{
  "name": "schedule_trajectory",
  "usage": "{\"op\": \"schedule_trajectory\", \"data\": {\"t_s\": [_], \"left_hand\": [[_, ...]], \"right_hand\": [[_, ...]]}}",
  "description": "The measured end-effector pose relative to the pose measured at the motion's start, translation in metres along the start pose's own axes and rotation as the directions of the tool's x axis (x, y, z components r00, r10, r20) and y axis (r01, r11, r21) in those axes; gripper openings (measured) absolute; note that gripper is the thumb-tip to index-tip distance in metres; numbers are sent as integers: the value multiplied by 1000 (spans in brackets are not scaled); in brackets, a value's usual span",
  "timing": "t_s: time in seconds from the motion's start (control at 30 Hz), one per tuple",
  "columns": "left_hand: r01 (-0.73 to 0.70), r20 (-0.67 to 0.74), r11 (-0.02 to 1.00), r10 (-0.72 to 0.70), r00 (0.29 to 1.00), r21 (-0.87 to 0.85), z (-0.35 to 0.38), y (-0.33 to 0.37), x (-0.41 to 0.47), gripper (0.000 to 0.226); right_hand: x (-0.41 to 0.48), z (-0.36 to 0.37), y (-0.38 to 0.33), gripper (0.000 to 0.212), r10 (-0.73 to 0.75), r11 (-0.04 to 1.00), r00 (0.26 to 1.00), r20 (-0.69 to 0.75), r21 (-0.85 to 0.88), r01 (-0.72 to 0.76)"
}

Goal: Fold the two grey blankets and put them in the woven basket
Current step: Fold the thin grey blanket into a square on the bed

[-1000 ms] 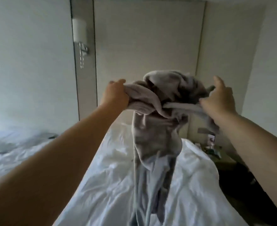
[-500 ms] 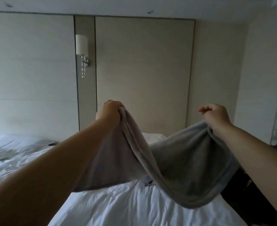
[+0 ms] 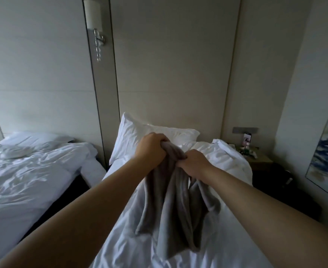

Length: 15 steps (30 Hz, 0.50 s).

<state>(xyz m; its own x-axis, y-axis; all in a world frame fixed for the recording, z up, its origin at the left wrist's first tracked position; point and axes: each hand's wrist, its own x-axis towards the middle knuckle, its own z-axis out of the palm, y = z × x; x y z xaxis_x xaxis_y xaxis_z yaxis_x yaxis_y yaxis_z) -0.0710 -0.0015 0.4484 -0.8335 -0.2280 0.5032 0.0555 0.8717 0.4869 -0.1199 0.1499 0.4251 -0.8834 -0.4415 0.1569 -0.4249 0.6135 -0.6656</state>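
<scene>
A grey blanket (image 3: 171,206) hangs in loose folds over the white bed (image 3: 227,254) in front of me. My left hand (image 3: 151,151) grips its top edge in a fist. Right beside it, my right hand (image 3: 195,163) pinches the same top edge, so the two hands almost touch. The blanket's lower part drapes down onto the duvet. No second grey blanket and no woven basket are in view.
A white pillow (image 3: 140,132) leans against the wall behind the blanket. A second bed (image 3: 24,171) stands to the left across a dark gap. A nightstand (image 3: 256,159) with small items sits at the right, a framed picture (image 3: 327,161) on the right wall.
My hands came together from a spread-apart hold, bringing the blanket's two top corners side by side. The blanket now hangs doubled and lower over the bed.
</scene>
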Motion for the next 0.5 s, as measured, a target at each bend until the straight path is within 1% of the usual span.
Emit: {"op": "schedule_trajectory", "data": {"t_s": [0.03, 0.07, 0.1, 0.13, 0.17, 0.2, 0.23, 0.27, 0.3, 0.33, 0.37, 0.4, 0.43, 0.47, 0.5], "left_hand": [[101, 21, 995, -102, 995, 22, 4, -13, -10, 30], [216, 54, 975, -219, 974, 59, 9, -30, -22, 28], [346, 120, 934, -354, 927, 85, 16, -46, -37, 34], [485, 210, 871, -491, 846, 82, 24, -61, -53, 46], [657, 301, 752, -638, 709, 44, 32, -72, -70, 59], [816, 405, 578, -745, 530, -4, 38, -80, -85, 70], [932, 537, 360, -781, 320, -32, 45, -88, -100, 76], [989, 684, 138, -717, 135, -51, 53, -94, -112, 81], [999, 813, -17, -581, 30, -49, 63, -100, -126, 88], [992, 877, -121, -480, -16, -48, 69, -100, -136, 95], [992, 878, -100, -478, 17, -74, 75, -96, -143, 93], [986, 846, -66, -525, 95, -152, 80, -89, -148, 78], [909, 877, -326, -474, 81, -261, 85, -84, -158, 62], [912, 842, -279, -526, 118, -302, 94, -77, -167, 62], [925, 813, -210, -562, 151, -316, 102, -71, -171, 67]], "right_hand": [[-2, 2, 2, 26, 42, 998, 998, -53, 53, -39], [-4, 3, 3, 26, 78, 992, 993, -84, 108, -69], [-8, 4, 4, 26, 101, 984, 991, -86, 157, -87], [-11, 6, 5, 28, 103, 981, 992, -70, 173, -90], [-15, 9, 6, 30, 92, 983, 995, -42, 160, -84], [-19, 12, 8, 33, 74, 988, 997, -25, 137, -70], [-23, 15, 10, 36, 60, 991, 998, -29, 124, -56], [-26, 18, 11, 38, 53, 990, 998, -42, 133, -47], [-30, 20, 12, 36, 55, 986, 997, -51, 157, -47], [-32, 23, 14, 33, 62, 981, 997, -55, 186, -51], [-35, 24, 15, 27, 67, 976, 996, -55, 210, -54], [-37, 25, 17, 22, 66, 971, 997, -45, 231, -54], [-40, 25, 18, 20, 59, 966, 998, -23, 252, -52], [-43, 25, 20, 19, 51, 961, 999, 3, 272, -50], [-45, 25, 21, 20, 45, 957, 999, 26, 286, -50]]}}
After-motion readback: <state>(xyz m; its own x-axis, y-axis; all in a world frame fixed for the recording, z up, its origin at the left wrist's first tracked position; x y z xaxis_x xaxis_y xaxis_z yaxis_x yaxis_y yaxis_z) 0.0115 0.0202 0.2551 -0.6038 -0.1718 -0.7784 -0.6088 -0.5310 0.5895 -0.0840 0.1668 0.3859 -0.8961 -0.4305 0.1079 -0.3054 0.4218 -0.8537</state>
